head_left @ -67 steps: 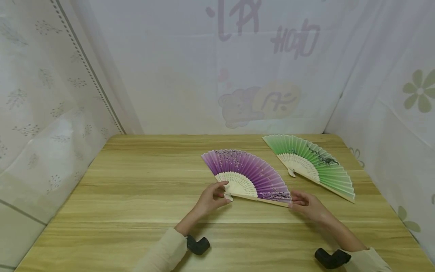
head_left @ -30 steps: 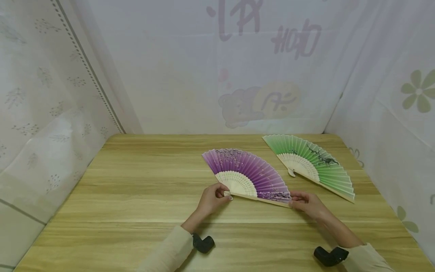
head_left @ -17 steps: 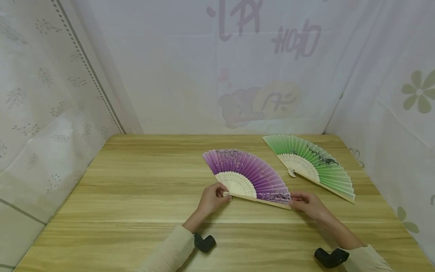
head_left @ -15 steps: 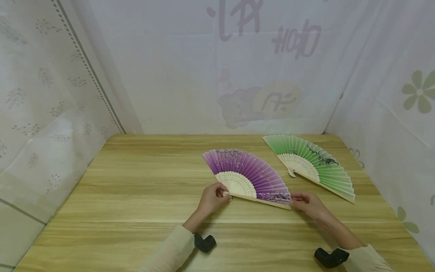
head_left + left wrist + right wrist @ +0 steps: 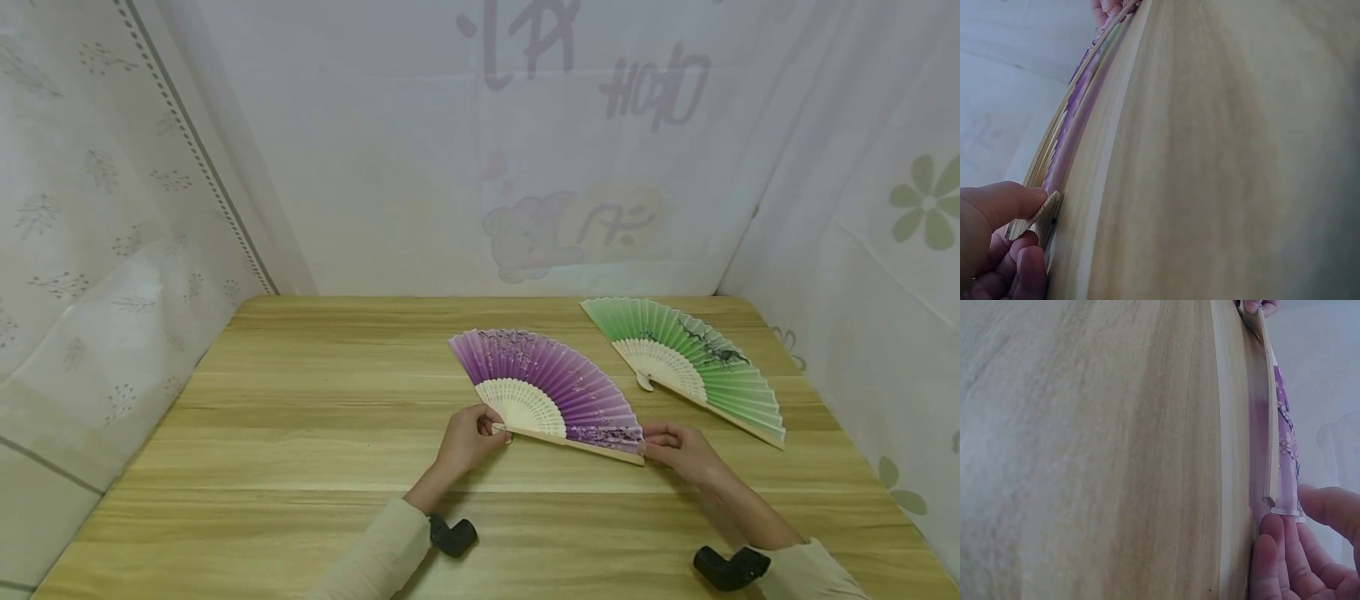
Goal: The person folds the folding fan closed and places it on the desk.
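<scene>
A purple folding fan (image 5: 555,379) with a pale slatted base lies spread near the middle of the wooden table, its near guard stick a little above the surface in the wrist views. At its pivot end, my left hand (image 5: 468,437) pinches the stacked sticks between thumb and fingers, clear in the left wrist view (image 5: 1004,231). My right hand (image 5: 686,454) holds the outer corner of the fan, thumb on one side and curled fingers on the other. In the right wrist view, the printed purple fabric (image 5: 1285,444) reaches those fingertips.
Behind and to the right, a green folding fan (image 5: 690,358) lies spread on the table (image 5: 300,433). Printed white curtains (image 5: 375,167) stand along the back and both sides. A dark elbow-shaped mount (image 5: 452,536) sits at each wrist.
My left hand has shifted slightly right and closed its fingers on the pivot end. The near guard stick's outer end has come slightly toward me. My right hand has hardly moved.
</scene>
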Motion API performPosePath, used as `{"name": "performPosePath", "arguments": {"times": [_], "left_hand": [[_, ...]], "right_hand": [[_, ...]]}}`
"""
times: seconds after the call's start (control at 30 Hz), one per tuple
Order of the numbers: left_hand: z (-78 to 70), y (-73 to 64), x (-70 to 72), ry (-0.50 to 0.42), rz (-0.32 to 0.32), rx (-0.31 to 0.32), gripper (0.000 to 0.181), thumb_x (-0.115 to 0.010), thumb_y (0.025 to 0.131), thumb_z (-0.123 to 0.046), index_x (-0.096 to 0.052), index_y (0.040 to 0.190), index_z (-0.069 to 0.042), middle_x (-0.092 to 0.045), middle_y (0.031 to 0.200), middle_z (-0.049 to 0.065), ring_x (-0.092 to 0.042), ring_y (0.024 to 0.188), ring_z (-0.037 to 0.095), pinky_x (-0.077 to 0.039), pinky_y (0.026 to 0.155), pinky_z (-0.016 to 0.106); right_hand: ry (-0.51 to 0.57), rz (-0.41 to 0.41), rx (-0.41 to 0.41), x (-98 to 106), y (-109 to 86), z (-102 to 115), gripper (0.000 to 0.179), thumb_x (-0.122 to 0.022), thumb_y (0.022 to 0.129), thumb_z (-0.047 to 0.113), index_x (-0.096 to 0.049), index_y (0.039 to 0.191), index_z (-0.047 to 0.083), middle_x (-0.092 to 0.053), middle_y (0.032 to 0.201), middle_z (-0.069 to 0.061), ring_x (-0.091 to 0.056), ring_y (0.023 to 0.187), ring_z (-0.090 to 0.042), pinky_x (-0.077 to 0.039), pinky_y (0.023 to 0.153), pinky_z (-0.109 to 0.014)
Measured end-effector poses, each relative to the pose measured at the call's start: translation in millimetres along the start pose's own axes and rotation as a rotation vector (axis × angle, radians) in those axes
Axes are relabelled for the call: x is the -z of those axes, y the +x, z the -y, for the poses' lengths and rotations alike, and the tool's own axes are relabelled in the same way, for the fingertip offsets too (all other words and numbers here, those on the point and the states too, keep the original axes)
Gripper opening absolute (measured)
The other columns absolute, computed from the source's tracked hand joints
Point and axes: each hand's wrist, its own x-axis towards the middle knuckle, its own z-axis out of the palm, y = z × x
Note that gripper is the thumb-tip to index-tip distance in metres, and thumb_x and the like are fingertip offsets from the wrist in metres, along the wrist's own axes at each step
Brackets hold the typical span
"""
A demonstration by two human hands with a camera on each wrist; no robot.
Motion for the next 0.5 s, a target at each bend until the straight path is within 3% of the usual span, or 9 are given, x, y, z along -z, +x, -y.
{"name": "performPosePath", "arguments": {"times": [0.5], "left_hand": [[0.8, -1.1, -2.7, -0.01, -0.049, -0.025, 0.015, -0.072, 0.067, -0.009, -0.061, 0.075, -0.003, -0.049, 0.058, -0.003, -0.043, 0.053, 0.005, -0.04, 0.048, 0.018]], "right_hand": [[0.006, -0.021, 0.002, -3.2, 1.0, -0.7, 0.045, -0.061, 0.083, 0.009, -0.042, 0.117, -0.014, -0.062, 0.085, -0.01, -0.057, 0.07, -0.013, -0.049, 0.061, -0.024]]}}
